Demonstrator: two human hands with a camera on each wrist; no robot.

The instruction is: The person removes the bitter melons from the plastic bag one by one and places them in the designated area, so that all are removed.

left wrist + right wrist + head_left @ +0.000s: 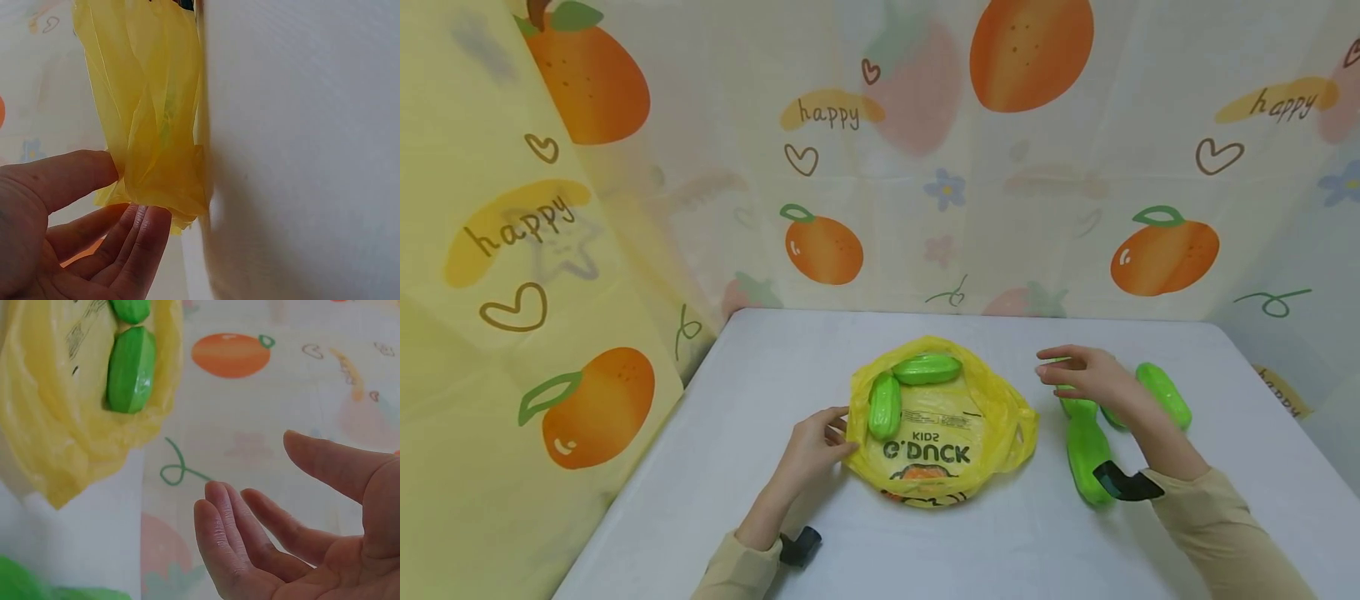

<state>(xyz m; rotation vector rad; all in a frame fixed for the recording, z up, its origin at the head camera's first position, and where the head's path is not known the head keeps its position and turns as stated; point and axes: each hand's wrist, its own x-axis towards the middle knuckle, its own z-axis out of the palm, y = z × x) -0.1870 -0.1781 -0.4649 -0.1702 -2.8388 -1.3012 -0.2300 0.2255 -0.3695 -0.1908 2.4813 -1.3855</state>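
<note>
A yellow plastic bag (1000, 425) lies with its mouth spread wide on the white table. Inside it are two glossy green cucumber-like toys, one lying crosswise (928, 368) at the far side and one lengthwise (885, 407) at the left. My left hand (816, 442) pinches the bag's left edge between thumb and fingers, as the left wrist view shows. My right hand (1093, 373), fingers spread and with nothing between them, is held above more green pieces to the right of the bag. A long green gourd-like piece (1088, 458) lies under that wrist, partly hidden.
Another green cucumber-like piece (1163, 396) lies at the right, beyond the right forearm, with one more mostly hidden behind it. The white table (955, 550) ends at a fruit-printed curtain (925, 233) at the back; similar cloth hangs on the left.
</note>
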